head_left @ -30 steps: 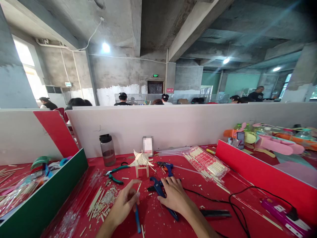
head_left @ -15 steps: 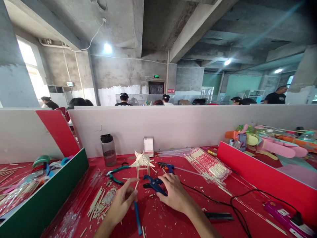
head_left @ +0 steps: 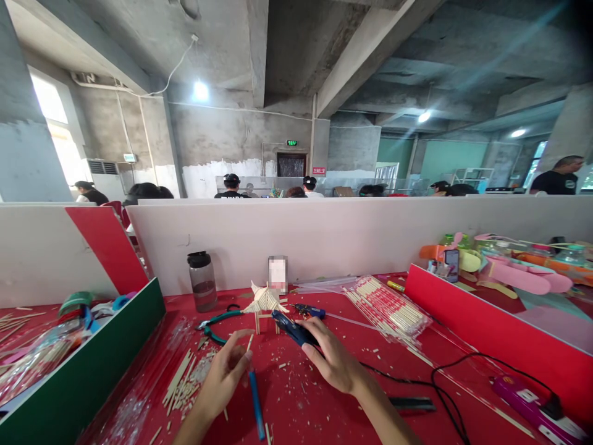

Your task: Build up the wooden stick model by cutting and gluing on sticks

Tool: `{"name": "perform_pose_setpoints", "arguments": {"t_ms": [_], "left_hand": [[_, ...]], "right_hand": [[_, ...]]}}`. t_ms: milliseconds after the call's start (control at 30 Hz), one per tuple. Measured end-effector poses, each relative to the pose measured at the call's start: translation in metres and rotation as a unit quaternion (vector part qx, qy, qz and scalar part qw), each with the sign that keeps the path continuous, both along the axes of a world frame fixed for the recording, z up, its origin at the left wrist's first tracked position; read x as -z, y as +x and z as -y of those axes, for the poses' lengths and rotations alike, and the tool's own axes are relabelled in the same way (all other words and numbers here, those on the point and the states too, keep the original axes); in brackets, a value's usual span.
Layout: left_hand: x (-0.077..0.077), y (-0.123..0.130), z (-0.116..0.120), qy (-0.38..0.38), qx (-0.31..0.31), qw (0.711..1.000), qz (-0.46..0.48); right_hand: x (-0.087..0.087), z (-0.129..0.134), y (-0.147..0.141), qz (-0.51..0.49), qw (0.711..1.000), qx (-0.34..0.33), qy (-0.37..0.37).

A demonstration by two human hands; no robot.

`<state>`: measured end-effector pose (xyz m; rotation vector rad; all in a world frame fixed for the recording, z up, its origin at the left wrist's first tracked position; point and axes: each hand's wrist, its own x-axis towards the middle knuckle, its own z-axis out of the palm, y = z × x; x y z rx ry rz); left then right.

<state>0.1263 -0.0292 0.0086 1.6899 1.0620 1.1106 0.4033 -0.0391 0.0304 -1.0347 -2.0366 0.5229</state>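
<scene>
My left hand pinches a short wooden stick between thumb and fingers. In my right hand is a dark blue hand cutter, raised with its head toward the far left; its jaws are hard to make out from here. Just beyond the hands stands a small pavilion model of wooden sticks, with a flared roof on legs. A blue pen-like rod lies on the table near my left hand. Stick offcuts are heaped left of that hand.
Green-handled pliers and a bottle stand or lie at the left. Behind the cutter is a blue glue gun. Bagged sticks, a black cable and a purple power strip are right. Low partitions flank the table.
My right hand has picked the blue cutter up off the table and tilted it upward. My left hand has drawn slightly left and down with the stick.
</scene>
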Motion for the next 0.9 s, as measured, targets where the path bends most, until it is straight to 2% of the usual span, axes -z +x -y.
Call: {"name": "perform_pose_setpoints", "arguments": {"t_ms": [167, 333, 433, 633, 900], "left_hand": [[-0.002, 0.0, 0.001, 0.009, 0.003, 1.0, -0.005], [-0.007, 0.002, 0.003, 0.009, 0.01, 1.0, 0.004], [-0.007, 0.003, 0.003, 0.002, 0.009, 1.0, 0.019], [-0.005, 0.004, 0.002, 0.0, 0.006, 1.0, 0.029], [-0.005, 0.004, 0.002, -0.024, 0.037, 0.999, -0.008]], "right_hand": [[-0.003, 0.0, 0.003, -0.006, 0.999, 0.013, -0.038], [-0.013, 0.0, 0.002, -0.005, 0.994, -0.002, -0.112], [-0.023, -0.004, 0.001, 0.047, 0.988, -0.021, -0.143], [-0.041, -0.024, 0.001, 0.214, 0.965, -0.062, -0.135], [-0.045, -0.044, -0.006, 0.277, 0.941, -0.14, -0.135]]}}
